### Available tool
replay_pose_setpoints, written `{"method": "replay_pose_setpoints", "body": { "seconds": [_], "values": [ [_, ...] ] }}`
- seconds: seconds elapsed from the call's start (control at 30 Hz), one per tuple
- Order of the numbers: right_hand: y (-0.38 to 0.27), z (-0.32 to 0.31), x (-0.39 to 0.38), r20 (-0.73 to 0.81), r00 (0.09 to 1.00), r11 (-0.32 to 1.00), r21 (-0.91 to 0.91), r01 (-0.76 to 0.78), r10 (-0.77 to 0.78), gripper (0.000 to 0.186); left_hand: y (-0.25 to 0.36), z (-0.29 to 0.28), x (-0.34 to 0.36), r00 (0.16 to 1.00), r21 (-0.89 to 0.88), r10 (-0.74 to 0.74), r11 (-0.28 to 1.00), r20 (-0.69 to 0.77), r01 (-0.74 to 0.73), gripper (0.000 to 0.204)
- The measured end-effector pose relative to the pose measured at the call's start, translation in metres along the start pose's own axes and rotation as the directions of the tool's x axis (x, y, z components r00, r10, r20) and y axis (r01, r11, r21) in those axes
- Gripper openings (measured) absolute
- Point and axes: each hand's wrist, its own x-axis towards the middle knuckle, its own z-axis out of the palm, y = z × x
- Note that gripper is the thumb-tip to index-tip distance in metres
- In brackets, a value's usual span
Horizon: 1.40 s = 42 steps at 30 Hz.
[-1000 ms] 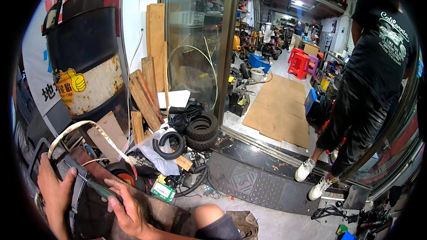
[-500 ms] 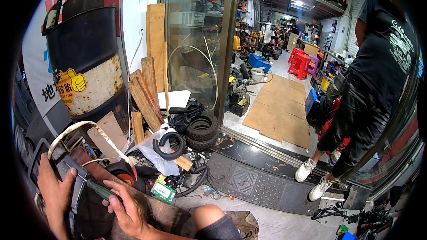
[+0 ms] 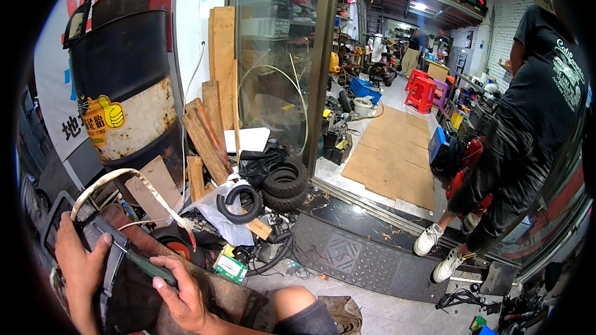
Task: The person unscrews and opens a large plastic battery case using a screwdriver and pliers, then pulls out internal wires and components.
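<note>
My left hand [image 3: 81,267] grips the edge of a dark case [image 3: 127,282] with grey trim, its thumb on top near the trim. A thick pale cable [image 3: 139,178] arches over the case and ends in a red tip. In my right hand [image 3: 185,298] is a screwdriver [image 3: 149,265] with a dark green handle, held between fingers and thumb. The screwdriver's thin shaft points up and left toward the grey trim, close to the left thumb. Whether its tip touches a screw I cannot make out.
Two small tyres [image 3: 285,189], wooden boards [image 3: 208,139] and a black rubber ring [image 3: 239,205] lie ahead. A green-and-white box [image 3: 230,268] is beside my knee. A tall rusty drum [image 3: 124,87] stands left. At the right, a person [image 3: 528,105] stands by the doorway.
My right hand's fingers have closed in on the screwdriver handle. The view has shifted slightly, and the far person in the shop shows more fully.
</note>
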Motion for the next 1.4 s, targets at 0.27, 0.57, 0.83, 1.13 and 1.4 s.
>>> {"method": "replay_pose_setpoints", "body": {
  "seconds": [0.27, 0.57, 0.83, 1.13, 1.4],
  "values": [
    [-0.007, -0.001, 0.006, 0.020, 0.994, 0.994, 0.032, 0.109, -0.109, 0.028, -0.010, 0.007, -0.002, 0.991, 0.052, 0.060, 0.997, -0.116, -0.055, 0.099],
    [0.001, -0.018, 0.003, 0.000, 0.998, 0.964, 0.259, -0.062, 0.064, 0.025, 0.011, 0.001, 0.000, 1.000, 0.027, 0.020, 0.999, -0.022, -0.020, 0.092],
    [-0.008, -0.054, -0.001, 0.011, 0.829, 0.732, 0.464, -0.499, 0.559, 0.026, 0.038, -0.026, 0.008, 1.000, 0.055, -0.016, 0.998, -0.004, 0.016, 0.040],
    [-0.053, -0.060, 0.000, 0.417, 0.823, 0.620, 0.543, -0.566, 0.385, 0.067, 0.011, -0.029, 0.006, 0.993, 0.108, 0.062, 0.993, -0.104, -0.050, 0.023],
    [-0.073, -0.028, 0.044, -0.361, 0.924, 0.967, 0.161, 0.198, -0.130, 0.043, 0.028, -0.024, -0.004, 0.980, 0.122, 0.133, 0.986, -0.146, -0.116, 0.022]
  ]
}}
